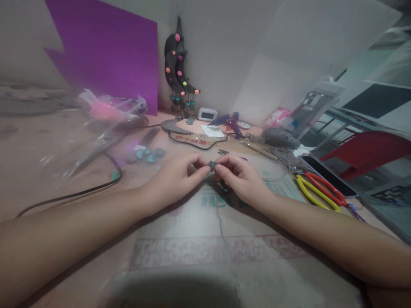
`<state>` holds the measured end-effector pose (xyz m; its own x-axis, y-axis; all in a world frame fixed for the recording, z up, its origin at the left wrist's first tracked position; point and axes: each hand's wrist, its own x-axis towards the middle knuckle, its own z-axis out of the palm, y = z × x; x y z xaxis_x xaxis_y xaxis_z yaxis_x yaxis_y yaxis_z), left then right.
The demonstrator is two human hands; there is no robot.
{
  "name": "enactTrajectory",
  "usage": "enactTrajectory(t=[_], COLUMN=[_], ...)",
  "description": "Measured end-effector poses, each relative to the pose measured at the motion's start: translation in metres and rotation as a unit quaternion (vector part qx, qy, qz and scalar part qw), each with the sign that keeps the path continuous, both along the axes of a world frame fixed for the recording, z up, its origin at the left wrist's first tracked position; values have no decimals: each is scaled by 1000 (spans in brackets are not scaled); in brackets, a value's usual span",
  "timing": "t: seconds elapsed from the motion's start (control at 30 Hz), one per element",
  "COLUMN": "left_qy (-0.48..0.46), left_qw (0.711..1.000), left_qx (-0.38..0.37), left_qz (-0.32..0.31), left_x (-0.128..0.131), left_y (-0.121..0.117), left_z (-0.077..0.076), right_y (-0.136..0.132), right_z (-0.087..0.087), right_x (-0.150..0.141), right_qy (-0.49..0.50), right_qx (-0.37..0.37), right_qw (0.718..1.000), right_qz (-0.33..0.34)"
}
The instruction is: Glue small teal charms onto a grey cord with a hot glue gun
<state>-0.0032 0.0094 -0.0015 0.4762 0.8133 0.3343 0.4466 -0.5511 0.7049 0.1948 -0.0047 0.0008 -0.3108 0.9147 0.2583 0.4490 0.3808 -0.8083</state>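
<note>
My left hand [190,173] and my right hand [236,173] meet above the middle of the table. Between the thumb and finger of each is pinched a small dark grey piece of yarn [212,166], perhaps knotted; its exact shape is too small to make out. A thin strand of yarn [220,222] trails below onto the printed sheet [180,256]. Just beyond the fingers lies a pair of small metal-tipped scissors or tweezers [228,153]. To the left rest several teal and grey heart pieces [150,155].
Red-and-yellow-handled scissors [321,192] and a phone [327,173] lie at the right, near a grey yarn ball [279,137]. Behind are a blue glue gun [229,122], a small clock [207,114] and a moon hanging [176,68]. A black cable [80,190] and plastic bags [109,113] occupy the left.
</note>
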Motion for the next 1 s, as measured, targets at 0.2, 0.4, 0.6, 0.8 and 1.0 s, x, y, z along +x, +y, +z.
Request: enactTrajectory(t=[0.2, 0.4, 0.6, 0.8, 1.0], left_qy=[1, -5, 0, -3, -22], left_qw=[1000, 1000, 1000, 1000, 1000], left_qx=[-12, -10, 0, -18, -22], left_qz=[-2, 0, -1, 0, -1], left_x=[0, 0, 0, -1, -2], left_y=[0, -1, -1, 0, -2], left_z=[2, 2, 2, 0, 0], right_y=[0, -1, 0, 0, 1], right_z=[1, 0, -1, -1, -2], right_x=[0, 1, 1, 0, 1], right_qy=[7, -2, 0, 2, -24], right_qx=[-3, 0, -1, 2, 20], right_qw=[1000, 1000, 1000, 1000, 1000], right_qz=[0, -1, -1, -2, 6])
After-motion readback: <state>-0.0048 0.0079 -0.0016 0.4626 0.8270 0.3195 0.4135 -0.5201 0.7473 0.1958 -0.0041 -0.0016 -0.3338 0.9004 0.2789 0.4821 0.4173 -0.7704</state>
